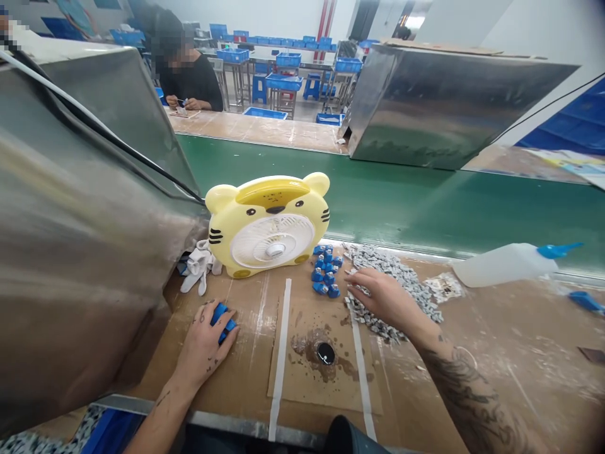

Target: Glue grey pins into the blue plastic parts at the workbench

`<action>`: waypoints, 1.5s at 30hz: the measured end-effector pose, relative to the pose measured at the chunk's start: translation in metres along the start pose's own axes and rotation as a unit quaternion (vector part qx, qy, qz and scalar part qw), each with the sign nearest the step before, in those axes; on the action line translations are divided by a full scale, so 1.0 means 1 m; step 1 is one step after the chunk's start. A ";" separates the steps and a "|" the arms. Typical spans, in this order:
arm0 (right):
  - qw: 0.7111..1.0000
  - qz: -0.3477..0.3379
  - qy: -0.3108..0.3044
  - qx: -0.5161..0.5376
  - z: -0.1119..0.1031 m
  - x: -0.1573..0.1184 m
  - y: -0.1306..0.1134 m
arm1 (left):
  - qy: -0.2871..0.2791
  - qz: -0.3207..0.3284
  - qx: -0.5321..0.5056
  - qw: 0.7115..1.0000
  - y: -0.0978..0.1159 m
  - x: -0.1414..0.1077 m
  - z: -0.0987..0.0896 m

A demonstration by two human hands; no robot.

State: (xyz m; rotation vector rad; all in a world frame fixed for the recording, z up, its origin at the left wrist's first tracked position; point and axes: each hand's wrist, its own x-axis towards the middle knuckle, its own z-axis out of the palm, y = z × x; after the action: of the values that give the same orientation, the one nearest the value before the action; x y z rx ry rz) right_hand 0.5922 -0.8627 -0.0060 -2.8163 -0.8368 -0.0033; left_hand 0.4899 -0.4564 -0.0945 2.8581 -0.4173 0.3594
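Observation:
My left hand rests on the brown work surface at the left, its fingers wrapped round some blue pieces. My right hand hovers at the left edge of a pile of small grey pieces; its fingers are partly spread, with nothing visible between them. Several blue pieces stand grouped just left of the right fingertips. Between the hands lies a cardboard sheet with white tape strips, wet spots and a small round black dish.
A yellow animal-faced fan stands behind the cardboard. White gloves lie left of it. A white bottle with a blue nozzle lies at the right. Metal housings flank the green belt. A person sits across.

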 end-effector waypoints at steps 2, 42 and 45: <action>0.999 -0.002 -0.028 -0.019 -0.001 -0.009 0.003 | 0.000 0.014 -0.006 1.000 -0.001 0.004 -0.001; 0.969 -0.022 -0.016 0.245 0.010 -0.070 -0.078 | -0.187 -0.147 -0.744 0.625 0.125 0.019 -0.004; 0.974 -0.023 -0.056 0.220 0.010 -0.067 -0.079 | -0.180 -0.144 -0.750 0.621 0.128 0.017 -0.003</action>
State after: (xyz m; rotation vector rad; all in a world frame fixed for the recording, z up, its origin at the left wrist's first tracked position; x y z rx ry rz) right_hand 0.4926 -0.8323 -0.0042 -2.3971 -0.8103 0.2983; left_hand 0.4663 -0.5790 -0.0623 1.2066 -0.1312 -0.4787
